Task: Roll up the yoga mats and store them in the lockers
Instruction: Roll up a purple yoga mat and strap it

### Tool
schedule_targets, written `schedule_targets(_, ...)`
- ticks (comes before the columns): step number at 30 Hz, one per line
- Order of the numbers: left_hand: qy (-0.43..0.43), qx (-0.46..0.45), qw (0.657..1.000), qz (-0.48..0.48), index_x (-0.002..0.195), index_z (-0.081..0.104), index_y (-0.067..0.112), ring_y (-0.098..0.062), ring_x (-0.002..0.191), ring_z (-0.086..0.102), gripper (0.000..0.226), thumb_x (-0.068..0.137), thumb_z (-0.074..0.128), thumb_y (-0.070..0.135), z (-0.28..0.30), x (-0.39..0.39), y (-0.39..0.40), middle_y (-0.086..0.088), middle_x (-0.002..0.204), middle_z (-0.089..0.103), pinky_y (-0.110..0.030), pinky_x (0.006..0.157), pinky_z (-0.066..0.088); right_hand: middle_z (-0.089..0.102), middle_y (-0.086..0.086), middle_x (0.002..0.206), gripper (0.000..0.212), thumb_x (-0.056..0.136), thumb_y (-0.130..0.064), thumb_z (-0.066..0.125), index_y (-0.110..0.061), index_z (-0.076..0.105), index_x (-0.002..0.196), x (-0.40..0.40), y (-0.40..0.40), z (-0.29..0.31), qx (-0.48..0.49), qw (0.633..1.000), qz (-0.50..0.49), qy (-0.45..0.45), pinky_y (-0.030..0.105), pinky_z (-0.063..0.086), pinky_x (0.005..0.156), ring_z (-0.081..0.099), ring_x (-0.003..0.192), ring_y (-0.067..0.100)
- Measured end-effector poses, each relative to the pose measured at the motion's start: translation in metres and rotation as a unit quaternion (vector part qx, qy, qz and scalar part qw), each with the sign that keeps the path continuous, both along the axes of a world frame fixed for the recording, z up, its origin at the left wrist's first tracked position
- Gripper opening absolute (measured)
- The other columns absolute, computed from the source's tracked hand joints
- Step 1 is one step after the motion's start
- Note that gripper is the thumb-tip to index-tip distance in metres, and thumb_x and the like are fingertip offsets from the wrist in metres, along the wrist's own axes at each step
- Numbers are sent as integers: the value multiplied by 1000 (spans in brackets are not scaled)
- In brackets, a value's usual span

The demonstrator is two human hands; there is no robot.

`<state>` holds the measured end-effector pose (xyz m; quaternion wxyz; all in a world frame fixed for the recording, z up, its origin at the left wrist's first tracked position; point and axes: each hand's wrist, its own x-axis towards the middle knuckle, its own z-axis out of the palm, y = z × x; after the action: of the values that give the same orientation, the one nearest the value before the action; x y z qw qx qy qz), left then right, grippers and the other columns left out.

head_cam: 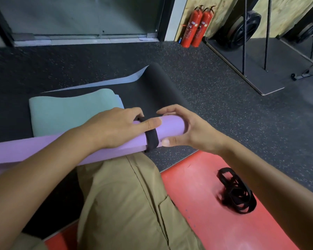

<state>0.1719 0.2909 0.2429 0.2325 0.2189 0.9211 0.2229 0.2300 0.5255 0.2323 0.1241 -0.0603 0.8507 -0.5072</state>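
Note:
A rolled purple yoga mat (61, 150) lies across my lap, its right end at the centre of the view. A black strap (151, 139) is wrapped round it near that end. My left hand (116, 129) grips the roll at the strap, thumb lying over the band. My right hand (181, 130) cups the roll's open end, fingers curled over the top and thumb underneath. A folded mint-green mat (70, 112) lies on an unrolled black mat (152, 91) beyond. A red mat (206, 204) lies flat under my right forearm. No lockers are in view.
A tangle of black straps (237, 192) rests on the red mat. Two red fire extinguishers (197, 26) stand against the far wall. A metal rack base (260, 69) with wheels behind it fills the far right. Speckled rubber flooring (224, 98) lies between.

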Motion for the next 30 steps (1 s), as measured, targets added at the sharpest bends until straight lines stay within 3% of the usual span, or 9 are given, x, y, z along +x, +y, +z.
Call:
schedule_targets(4, 3, -4, 1000, -15, 104, 56, 41, -10, 92, 59, 87, 53, 23, 104, 11, 6, -16, 14, 100, 63, -41, 87, 51, 60, 6, 125, 75, 67, -35, 90, -23, 55, 132, -1, 1, -2, -47, 999, -26, 0, 31, 56, 86, 63, 105, 13)
schedule_targets(8, 6, -49, 998, -40, 123, 43, 54, -8, 111, 56, 91, 49, 36, 106, 19, 11, -40, 26, 124, 55, -41, 97, 49, 60, -3, 124, 77, 71, -52, 78, -35, 48, 140, -1, 2, -3, -86, 994, -65, -4, 21, 52, 83, 63, 104, 6)
schedule_targets(9, 14, -59, 997, -46, 131, 37, 56, -8, 118, 54, 97, 48, 39, 106, 19, 13, -45, 27, 133, 51, -41, 100, 47, 59, -6, 126, 75, 72, -55, 77, -39, 48, 140, -2, 2, -3, -99, 992, -73, -9, 23, 51, 85, 63, 107, 6)
schedule_targets(12, 48, -87, 994, -52, 146, 19, 56, -11, 133, 47, 113, 49, 52, 103, 18, 21, -57, 25, 153, 38, -40, 105, 44, 50, -5, 147, 68, 78, -63, 74, -47, 48, 139, -4, 2, -8, -117, 988, -97, -8, 52, 42, 114, 48, 140, 21)
schedule_targets(14, 68, -97, 992, -47, 150, 10, 55, -13, 138, 45, 118, 53, 63, 95, 16, 27, -59, 23, 158, 33, -38, 105, 43, 48, -2, 151, 70, 77, -68, 75, -48, 49, 138, -5, -2, -6, -129, 987, -99, -6, 60, 35, 117, 41, 146, 26)
schedule_targets(20, 113, -92, 989, -21, 152, 13, 51, -16, 136, 47, 110, 63, 67, 87, 13, 29, -61, 18, 154, 41, -37, 100, 45, 58, 3, 140, 62, 80, -57, 75, -37, 55, 135, -10, -16, 5, -152, 983, -107, 12, 58, 49, 107, 60, 128, 25)
schedule_targets(25, 142, -82, 986, 15, 146, 18, 53, -17, 131, 50, 101, 65, 69, 84, 24, 19, -75, 19, 148, 46, -38, 94, 46, 55, -1, 142, 65, 88, -47, 69, -33, 43, 145, -21, -30, 20, -160, 981, -93, 51, 41, 56, 100, 62, 125, 13)
schedule_targets(30, 179, -106, 975, 82, 144, 24, 51, -23, 122, 57, 98, 64, 72, 83, 40, 4, -124, 11, 143, 53, -41, 91, 48, 49, -5, 147, 80, 84, -59, 70, -35, 34, 151, -35, -59, 25, -158, 981, -88, 73, 39, 59, 95, 55, 129, 3)
